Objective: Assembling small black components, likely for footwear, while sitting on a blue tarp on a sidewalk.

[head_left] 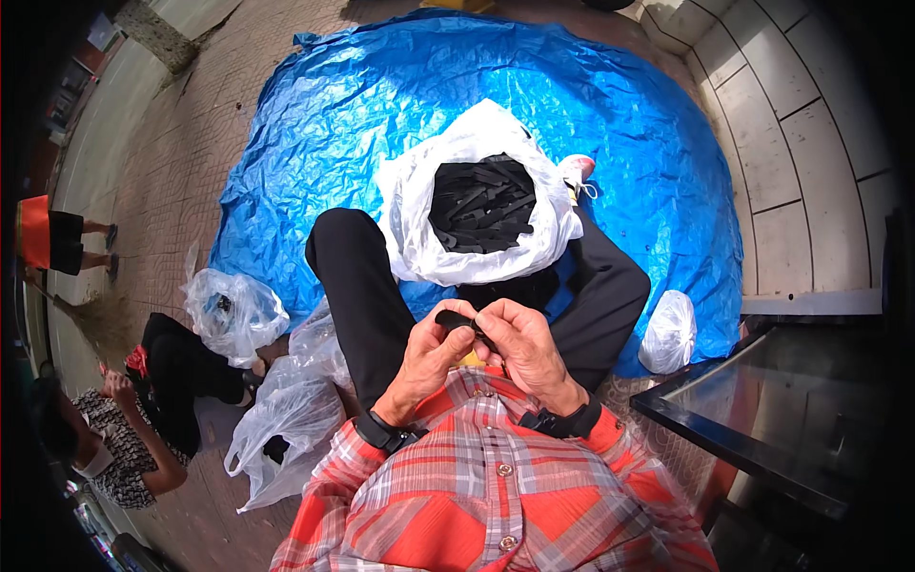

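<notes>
In front of my shirt, my left hand (429,355) pinches a small black strip (455,319) between thumb and fingers. My right hand (527,349) closes on the strip's other end, thumb pressed against it, and the fingertips of both hands nearly meet. The strip looks flexible, but its material is hard to make out. Just beyond my hands, between my bent legs, stands an open white plastic bag (405,205) with its rim rolled outward. Many flat black strips (481,203) of the same colour fill it.
A wrinkled blue tarp (324,105) lies under the bag. Clear plastic bags (291,410) sit at my left, and a tied white bag (669,334) at my right. A dark glass-topped frame (762,400) is at the right. Another person (114,439) sits at the left.
</notes>
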Demonstrator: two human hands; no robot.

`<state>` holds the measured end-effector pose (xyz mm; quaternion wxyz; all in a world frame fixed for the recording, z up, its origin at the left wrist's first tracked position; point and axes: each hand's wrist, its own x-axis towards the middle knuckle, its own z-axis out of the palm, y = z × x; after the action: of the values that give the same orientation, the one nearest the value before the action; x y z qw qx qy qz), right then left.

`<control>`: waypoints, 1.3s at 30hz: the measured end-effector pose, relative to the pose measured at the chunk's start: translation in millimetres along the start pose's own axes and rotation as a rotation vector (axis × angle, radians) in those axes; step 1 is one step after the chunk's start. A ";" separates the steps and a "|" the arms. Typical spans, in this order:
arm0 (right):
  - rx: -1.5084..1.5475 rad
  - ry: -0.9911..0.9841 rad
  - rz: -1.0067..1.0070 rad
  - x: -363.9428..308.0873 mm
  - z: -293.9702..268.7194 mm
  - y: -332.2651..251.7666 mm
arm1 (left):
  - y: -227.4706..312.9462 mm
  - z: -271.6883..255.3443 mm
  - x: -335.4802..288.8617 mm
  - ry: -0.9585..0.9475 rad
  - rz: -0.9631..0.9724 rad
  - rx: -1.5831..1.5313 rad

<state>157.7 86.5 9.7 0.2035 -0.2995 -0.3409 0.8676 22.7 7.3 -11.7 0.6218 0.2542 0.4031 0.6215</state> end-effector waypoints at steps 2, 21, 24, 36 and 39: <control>-0.039 0.000 -0.025 -1.7 -2.4 2.2 | -0.2 1.3 0.6 -0.035 0.015 -0.016; -0.153 -0.061 0.078 -4.0 2.6 -5.7 | 8.2 -1.3 -6.1 -0.061 0.077 0.194; -0.258 -0.066 0.141 -5.3 3.3 -13.1 | 7.1 0.4 -7.6 0.005 0.042 0.161; -0.469 0.159 -0.205 6.6 -9.4 11.2 | 7.0 4.3 -2.2 0.132 -0.090 0.192; -0.236 0.125 -0.019 -3.3 -16.8 8.7 | 2.0 1.4 0.9 0.136 -0.124 0.225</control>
<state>169.9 86.7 -5.1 0.1957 -0.3716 -0.4302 0.7991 22.6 8.6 -9.5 0.5980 0.2541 0.5263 0.5485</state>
